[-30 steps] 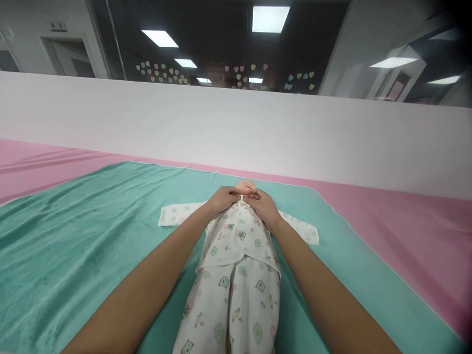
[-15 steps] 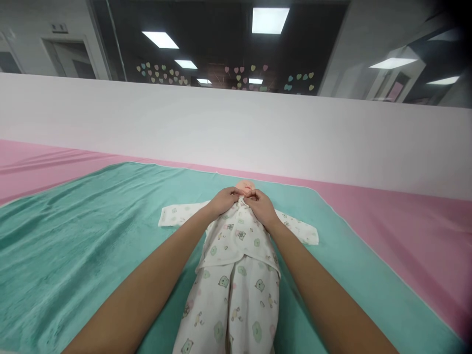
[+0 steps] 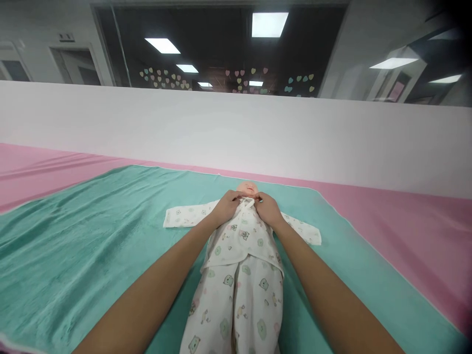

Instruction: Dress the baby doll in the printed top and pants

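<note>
A baby doll (image 3: pixel 247 188) lies on its back on a teal towel (image 3: pixel 92 236), dressed in a white printed shirt (image 3: pixel 241 236) and matching trousers (image 3: pixel 239 305). Its sleeves spread out to both sides. My left hand (image 3: pixel 227 206) and my right hand (image 3: pixel 268 209) rest at the doll's neckline, fingers curled and pinching the small ties (image 3: pixel 248 201) of the shirt collar between them. Both forearms reach in from the bottom of the view along the doll's body.
The towel lies on a pink sheet (image 3: pixel 405 231). A low white wall (image 3: pixel 236 132) runs across behind it. Above the wall is a dark window (image 3: pixel 221 54) with pastel heart stickers and reflected ceiling lights.
My hands have drawn slightly apart at the collar, uncovering more of the doll's face and the ties. The view has shifted a little.
</note>
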A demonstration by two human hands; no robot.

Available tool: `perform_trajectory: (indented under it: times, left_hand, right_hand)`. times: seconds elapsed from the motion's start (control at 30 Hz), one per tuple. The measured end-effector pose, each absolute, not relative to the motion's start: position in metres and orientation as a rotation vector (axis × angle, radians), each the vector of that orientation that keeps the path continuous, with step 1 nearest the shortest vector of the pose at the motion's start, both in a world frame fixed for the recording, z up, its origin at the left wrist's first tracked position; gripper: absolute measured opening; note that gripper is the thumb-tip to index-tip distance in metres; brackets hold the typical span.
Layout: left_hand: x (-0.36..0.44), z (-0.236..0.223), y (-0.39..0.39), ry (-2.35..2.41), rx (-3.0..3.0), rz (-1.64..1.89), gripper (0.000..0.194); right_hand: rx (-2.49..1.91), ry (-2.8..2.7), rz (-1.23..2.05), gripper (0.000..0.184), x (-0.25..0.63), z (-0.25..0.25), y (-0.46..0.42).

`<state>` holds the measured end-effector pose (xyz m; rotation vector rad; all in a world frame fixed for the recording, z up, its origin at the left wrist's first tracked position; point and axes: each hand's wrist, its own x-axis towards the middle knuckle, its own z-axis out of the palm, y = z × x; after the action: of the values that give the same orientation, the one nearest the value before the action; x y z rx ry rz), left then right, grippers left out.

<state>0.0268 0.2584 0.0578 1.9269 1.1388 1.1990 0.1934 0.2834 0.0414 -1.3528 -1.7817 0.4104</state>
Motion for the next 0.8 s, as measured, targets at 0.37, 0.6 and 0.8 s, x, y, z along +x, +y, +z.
perform_trajectory:
  times: [0.37,0.6,0.8]
  left_hand:
    - [0.021,0.044,0.261,1.11,2.045,1.264,0.031]
    - [0.02,0.046,0.254,1.079,2.158,1.258,0.034]
    - [0.02,0.047,0.252,1.233,2.157,1.195,0.036]
  right_hand:
    - [-1.353,-1.658,0.159,0.011,0.191,0.042,0.274]
    - [-1.374,-1.939,0.117,0.023,0.166,0.07,0.24]
    - [-1.592,-1.953,0.163,0.013,0.166,0.071,0.233]
